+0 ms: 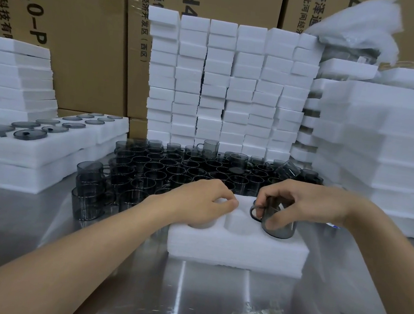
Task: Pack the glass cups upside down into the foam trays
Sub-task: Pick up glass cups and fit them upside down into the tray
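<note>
Glass cup (279, 227) sits in the foam tray (238, 249), right hole, with the right hand (308, 203) gripping it. Left hand (202, 204) lies curled over the left hole; grip unclear.

Smoky grey cup (277, 226) sits in the right pocket of white foam tray (238, 249), handle pointing left. Loose cups (185, 167) massed behind.

A wall of tall brown cardboard cartons (83, 46), printed with black lettering, closes off the back of the scene. In front lies a brushed-steel tabletop (33, 212), its surface streaked with pale reflections of overhead light near the front edge.
</note>
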`<state>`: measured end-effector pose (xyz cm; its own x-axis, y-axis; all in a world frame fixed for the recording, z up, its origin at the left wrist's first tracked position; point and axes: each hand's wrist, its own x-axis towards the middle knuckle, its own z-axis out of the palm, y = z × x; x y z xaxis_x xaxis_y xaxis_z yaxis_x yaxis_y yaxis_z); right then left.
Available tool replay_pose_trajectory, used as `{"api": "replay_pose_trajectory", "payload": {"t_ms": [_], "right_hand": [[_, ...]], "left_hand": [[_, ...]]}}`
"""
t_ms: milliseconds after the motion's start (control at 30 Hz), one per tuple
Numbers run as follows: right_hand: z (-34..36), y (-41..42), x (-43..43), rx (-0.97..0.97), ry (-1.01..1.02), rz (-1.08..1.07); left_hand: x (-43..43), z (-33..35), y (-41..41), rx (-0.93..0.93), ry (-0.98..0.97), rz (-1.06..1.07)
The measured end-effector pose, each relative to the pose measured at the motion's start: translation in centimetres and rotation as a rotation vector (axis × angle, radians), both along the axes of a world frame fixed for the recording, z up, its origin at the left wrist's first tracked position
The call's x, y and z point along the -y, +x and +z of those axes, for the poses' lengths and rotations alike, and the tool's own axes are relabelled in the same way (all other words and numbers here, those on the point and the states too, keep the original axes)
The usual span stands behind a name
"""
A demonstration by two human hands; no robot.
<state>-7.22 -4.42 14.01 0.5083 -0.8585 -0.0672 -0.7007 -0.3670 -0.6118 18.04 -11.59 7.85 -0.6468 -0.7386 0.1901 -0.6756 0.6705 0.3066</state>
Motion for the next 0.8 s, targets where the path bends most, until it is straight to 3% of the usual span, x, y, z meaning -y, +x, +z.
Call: {"api": "replay_pose_trajectory", "payload": {"t_ms": [233, 433, 700, 800], "right_hand": [[0.0, 0.4, -0.1, -0.012, -0.049, -0.055], [-0.2, 0.6, 0.0, -0.146, -0.084, -0.16], [1.0, -1.1, -1.1, 0.047, -0.023, -0.124], [0.8, -0.8, -0.8, -0.005, -0.045, -0.178]], "left_hand": [[-0.3, 0.1, 0.0, -0.009, -0.006, -0.006], [-0.1, -0.1, 0.1, -0.021, -0.008, -0.002], [0.0, -0.2, 0.1, -0.026, -0.018, 0.006], [0.1, -0.2, 0.1, -0.015, -0.02, 0.014]]}}
